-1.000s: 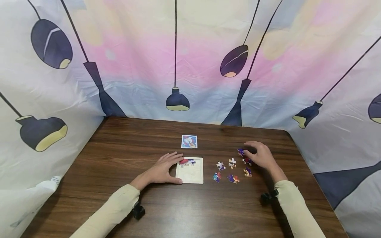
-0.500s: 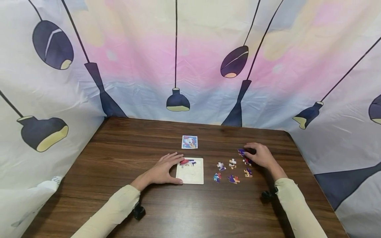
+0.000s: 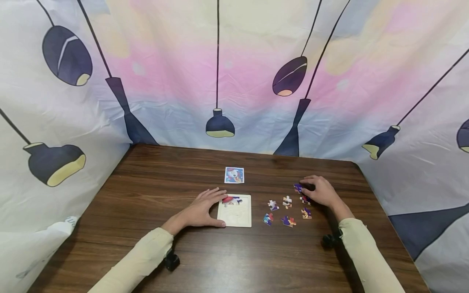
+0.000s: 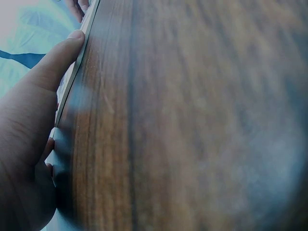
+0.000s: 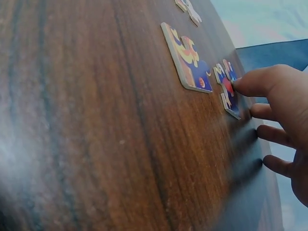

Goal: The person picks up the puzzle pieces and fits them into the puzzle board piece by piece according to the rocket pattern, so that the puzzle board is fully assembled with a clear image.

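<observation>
A square wooden puzzle tray lies mid-table, with a few red, white and purple pieces fitted along its top. Spread at the tray's left side, my left hand touches its upper left corner with the fingers and its lower left edge with the thumb. My right hand is low over the loose pieces, its fingertips at a purple puzzle piece. Just below the thumb is a red and dark blue piece. Whether the fingertips press the purple piece is too small to tell.
Several loose pieces lie right of the tray, among them a white one, a purple and orange one and a yellow and purple one. A small picture card lies behind the tray. A printed curtain surrounds the table.
Both hands keep nearly the same place. The whole head view shifts slightly; no piece has visibly moved.
</observation>
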`<state>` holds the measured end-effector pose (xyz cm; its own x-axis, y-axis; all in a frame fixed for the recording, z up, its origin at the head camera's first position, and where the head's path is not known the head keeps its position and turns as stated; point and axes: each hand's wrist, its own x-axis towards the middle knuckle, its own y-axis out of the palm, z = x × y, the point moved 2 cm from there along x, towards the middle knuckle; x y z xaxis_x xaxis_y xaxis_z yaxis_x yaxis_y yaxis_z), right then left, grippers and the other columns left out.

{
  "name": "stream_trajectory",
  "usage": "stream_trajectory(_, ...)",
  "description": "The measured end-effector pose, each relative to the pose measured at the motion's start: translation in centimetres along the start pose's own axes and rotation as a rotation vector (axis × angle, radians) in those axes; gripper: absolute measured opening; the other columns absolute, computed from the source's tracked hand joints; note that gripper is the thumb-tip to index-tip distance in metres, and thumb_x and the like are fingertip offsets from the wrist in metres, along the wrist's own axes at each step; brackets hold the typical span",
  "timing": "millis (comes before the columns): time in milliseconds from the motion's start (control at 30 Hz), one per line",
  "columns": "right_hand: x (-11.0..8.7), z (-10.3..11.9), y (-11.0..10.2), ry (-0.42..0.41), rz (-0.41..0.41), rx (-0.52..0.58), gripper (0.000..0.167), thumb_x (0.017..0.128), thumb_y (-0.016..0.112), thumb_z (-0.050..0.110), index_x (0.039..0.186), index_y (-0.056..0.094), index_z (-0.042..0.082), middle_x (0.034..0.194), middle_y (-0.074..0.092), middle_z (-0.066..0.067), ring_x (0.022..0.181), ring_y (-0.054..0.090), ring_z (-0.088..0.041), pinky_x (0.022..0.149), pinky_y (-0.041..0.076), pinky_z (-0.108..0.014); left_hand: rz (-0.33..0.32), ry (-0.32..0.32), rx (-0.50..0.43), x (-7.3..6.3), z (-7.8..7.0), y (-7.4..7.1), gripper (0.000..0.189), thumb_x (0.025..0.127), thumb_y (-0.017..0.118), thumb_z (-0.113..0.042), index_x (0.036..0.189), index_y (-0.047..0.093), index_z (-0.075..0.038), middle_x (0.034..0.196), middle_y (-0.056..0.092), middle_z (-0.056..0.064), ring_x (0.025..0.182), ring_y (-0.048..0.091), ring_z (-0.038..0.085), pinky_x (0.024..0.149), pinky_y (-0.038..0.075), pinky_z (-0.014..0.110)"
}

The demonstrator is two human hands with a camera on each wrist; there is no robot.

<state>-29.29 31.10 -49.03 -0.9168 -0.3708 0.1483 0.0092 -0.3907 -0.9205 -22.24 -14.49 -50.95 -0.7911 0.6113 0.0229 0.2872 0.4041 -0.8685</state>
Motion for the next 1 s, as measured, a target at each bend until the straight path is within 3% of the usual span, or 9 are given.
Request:
stream_trajectory(333,0.36,0.32,-0.03,-0.006,-0.038,-0.001,0.033,0.096,0.071,0.023,0.121,0.074,0.001,0.129,0.064,-0.027,0.122,0.056,-0.049,0.104,0.042,-0.067,-0.001,-0.005,0.002,0.07,-0.05,-0.14,0.101,0.079,0.073,-0.074,0.158,0.041,-0.019,0.166,0.033,0.000,0.157,0.018,0.027,0.126,0.010,0.056)
stream_trajectory(1000,0.32,0.39,0.09,-0.028,-0.026,-0.032,0.030,0.095,0.073,0.025,0.116,0.075,0.003,0.125,0.066,-0.023,0.119,0.058,-0.047,0.102,0.043,-0.067,0.002,-0.002,0.005,-0.05,-0.08,-0.03,0.100,0.079,0.071,-0.075,0.158,0.042,-0.022,0.166,0.033,0.000,0.157,0.018,0.026,0.126,0.010,0.056)
